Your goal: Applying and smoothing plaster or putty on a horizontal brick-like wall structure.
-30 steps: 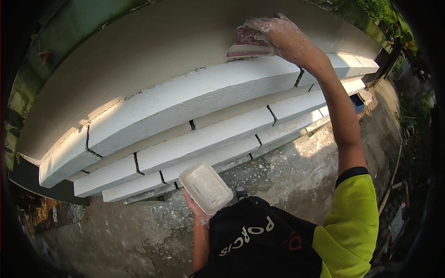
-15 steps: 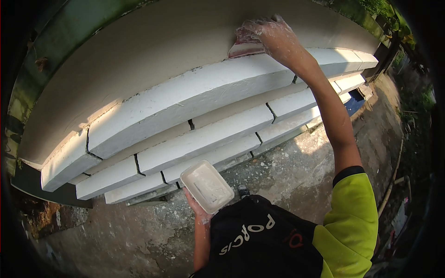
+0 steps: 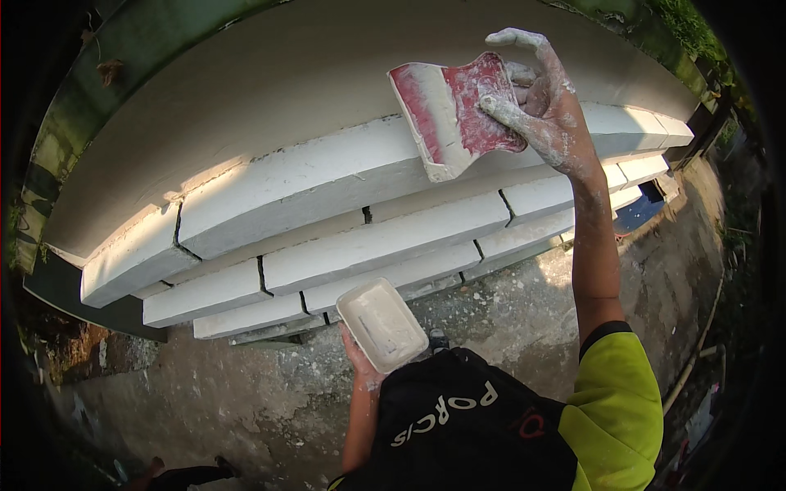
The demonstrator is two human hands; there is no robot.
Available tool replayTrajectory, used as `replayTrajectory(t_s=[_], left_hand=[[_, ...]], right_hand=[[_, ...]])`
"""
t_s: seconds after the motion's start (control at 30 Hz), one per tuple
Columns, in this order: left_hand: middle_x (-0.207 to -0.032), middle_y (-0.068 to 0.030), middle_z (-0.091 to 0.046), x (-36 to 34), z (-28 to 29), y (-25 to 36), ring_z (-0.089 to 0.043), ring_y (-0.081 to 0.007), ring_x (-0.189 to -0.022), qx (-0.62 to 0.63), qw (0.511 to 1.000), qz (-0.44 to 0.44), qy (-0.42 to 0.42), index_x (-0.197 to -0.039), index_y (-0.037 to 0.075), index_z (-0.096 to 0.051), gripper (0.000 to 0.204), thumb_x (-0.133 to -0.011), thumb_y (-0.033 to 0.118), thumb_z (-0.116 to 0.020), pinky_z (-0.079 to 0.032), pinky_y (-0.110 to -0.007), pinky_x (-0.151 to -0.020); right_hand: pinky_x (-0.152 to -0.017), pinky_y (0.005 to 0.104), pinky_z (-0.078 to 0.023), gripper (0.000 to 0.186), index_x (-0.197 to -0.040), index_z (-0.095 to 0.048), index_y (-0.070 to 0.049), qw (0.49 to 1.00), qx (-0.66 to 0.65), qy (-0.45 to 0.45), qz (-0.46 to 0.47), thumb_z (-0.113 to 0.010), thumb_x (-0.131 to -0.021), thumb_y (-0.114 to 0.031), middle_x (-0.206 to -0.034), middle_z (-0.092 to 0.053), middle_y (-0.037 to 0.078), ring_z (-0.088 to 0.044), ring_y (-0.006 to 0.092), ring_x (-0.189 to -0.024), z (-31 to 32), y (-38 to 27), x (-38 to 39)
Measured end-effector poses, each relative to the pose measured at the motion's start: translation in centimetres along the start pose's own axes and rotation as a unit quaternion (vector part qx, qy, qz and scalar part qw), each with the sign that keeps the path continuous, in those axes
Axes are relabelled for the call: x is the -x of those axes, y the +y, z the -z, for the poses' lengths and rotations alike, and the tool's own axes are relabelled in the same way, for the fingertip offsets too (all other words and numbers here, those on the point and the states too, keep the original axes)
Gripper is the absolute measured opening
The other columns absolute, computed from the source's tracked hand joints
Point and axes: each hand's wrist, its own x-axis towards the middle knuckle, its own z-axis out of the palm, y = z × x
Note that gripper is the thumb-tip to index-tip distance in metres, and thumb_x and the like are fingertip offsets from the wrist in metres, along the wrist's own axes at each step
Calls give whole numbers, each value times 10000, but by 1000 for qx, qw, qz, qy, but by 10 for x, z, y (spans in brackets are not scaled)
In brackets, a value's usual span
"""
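Raised in front of the wall, my right hand (image 3: 544, 110) pinches a red putty scraper (image 3: 458, 110) between thumb and fingers, with the index finger stretched out. A thick band of off-white paste lies across the scraper's face and along its lower corner. White smears coat the hand. Low at my waist, my left hand (image 3: 359, 353) holds a shallow off-white rectangular tub (image 3: 381, 326) from beneath and its left side. Thin paste residue covers the inside of the tub. The scraper is apart from the smooth grey-beige wall (image 3: 270, 98) behind it.
White stepped ledges (image 3: 319, 173) with dark gaps run along the wall's foot. Rough concrete ground (image 3: 270, 393) spattered white lies below. A blue object (image 3: 639, 213) is beneath the ledges at right. Part of another person's dark clothing (image 3: 192, 476) shows at the lower left.
My right hand has come away from the wall above the top ledge and turned, so the scraper's paste-covered face now shows. The left hand still holds the tub. The view has shifted slightly.
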Motion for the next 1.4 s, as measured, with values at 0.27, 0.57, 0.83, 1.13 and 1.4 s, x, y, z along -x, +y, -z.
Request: replayTrajectory(t_s=[0.27, 0.57, 0.83, 1.13, 1.4], left_hand=[[-1333, -110, -453, -2, 4, 3, -492, -329, -1165, 31, 999, 16, 0, -1380, 140, -348, 739, -864, 667, -302, -428, -513, -945], [-1328, -127, -454, 3, 0, 14, -484, -312, -1176, 37, 999, 3, 12, -1377, 97, -343, 770, -872, 672, -267, -413, -470, -969], [-1347, -134, -436, 4, -8, 18, -462, -333, -1197, 44, 999, 27, -4, -1388, 102, -328, 799, -857, 695, -262, -397, -504, -977], [-1358, -133, -423, 7, -7, 17, -454, -335, -1206, 30, 999, 20, -1, -1396, 107, -315, 808, -851, 702, -265, -392, -505, -982], [-1358, -135, -423, 11, -5, 21, -453, -334, -1207, 46, 999, 10, 1, -1397, 106, -313, 807, -852, 699, -268, -395, -502, -981]], right_hand=[[-862, 298, -508, 374, -1140, -571, 38, 988, 33, -128, -79, -600, -808, -131, -1088, -601, 169, -600, 177, -992, 19, -9, -4], [-961, 332, -440, 669, -1166, -561, 49, 983, 102, -152, -6, -827, -628, -245, -1117, -603, 154, -593, 212, -1036, 26, -40, -14], [-531, 339, -470, 288, -902, -660, -44, 779, 585, -67, 215, -750, -698, -227, -764, -644, 99, -604, 223, -585, -25, -13, -30], [-569, 392, -501, 214, -788, -647, -20, 785, 603, -60, 129, -715, -739, -217, -659, -631, 147, -632, 284, -607, -77, 30, -51], [-578, 361, -519, 280, -916, -665, -33, 737, 665, -69, 100, -748, -709, -203, -728, -656, 150, -647, 267, -637, -73, 42, -47]])
